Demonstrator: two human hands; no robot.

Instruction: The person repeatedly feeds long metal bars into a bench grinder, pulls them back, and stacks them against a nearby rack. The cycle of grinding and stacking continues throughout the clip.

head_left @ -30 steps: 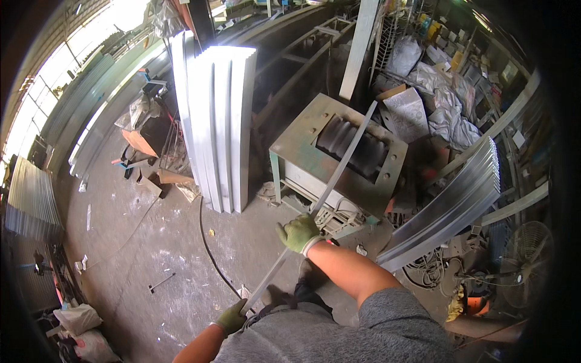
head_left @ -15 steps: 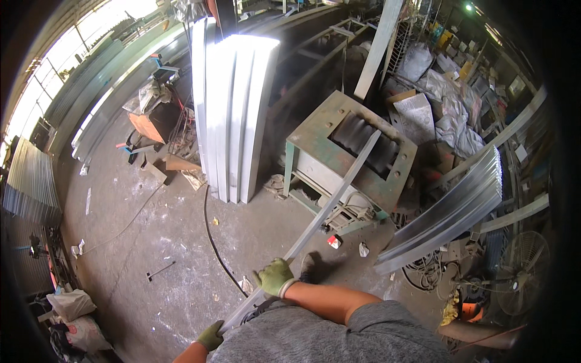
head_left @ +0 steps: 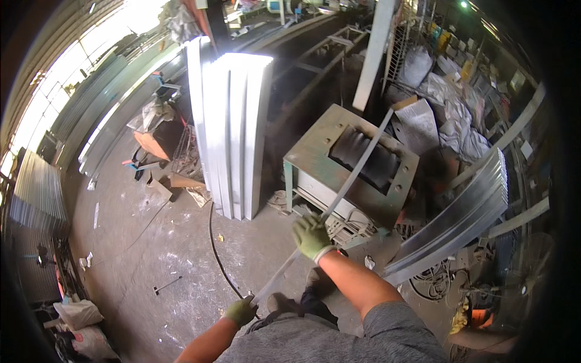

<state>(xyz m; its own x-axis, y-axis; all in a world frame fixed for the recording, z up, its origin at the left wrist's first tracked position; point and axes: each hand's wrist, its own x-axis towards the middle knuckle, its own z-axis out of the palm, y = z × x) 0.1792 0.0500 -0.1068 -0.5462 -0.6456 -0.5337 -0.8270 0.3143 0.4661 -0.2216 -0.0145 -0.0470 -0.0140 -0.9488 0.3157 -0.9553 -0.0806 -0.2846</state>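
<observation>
A long, narrow silver metal profile [head_left: 358,166] slants away from my body to the far right. My left hand [head_left: 241,310], in a green glove, is closed round its near end. Farther along, my right hand [head_left: 311,236], gloved the same way, grips the profile from above. Its far part passes over the top of a worn green metal machine table [head_left: 310,144], which has a dark rectangular opening [head_left: 357,154] with a ridged surface inside. Whether the profile touches that table, I cannot tell.
Tall bright metal profiles [head_left: 233,145] stand upright left of the machine. Stacked ridged profiles [head_left: 454,215] lean at the right, near a fan. A black cable [head_left: 216,251] and a thin T-shaped tool [head_left: 167,285] lie on the floor. What looks like another person's bare arm [head_left: 484,340] shows lower right.
Both hands have moved, the right one forward and rightward, the left one rightward and up. The profile's far end has swung up and right, reaching past the table's back edge.
</observation>
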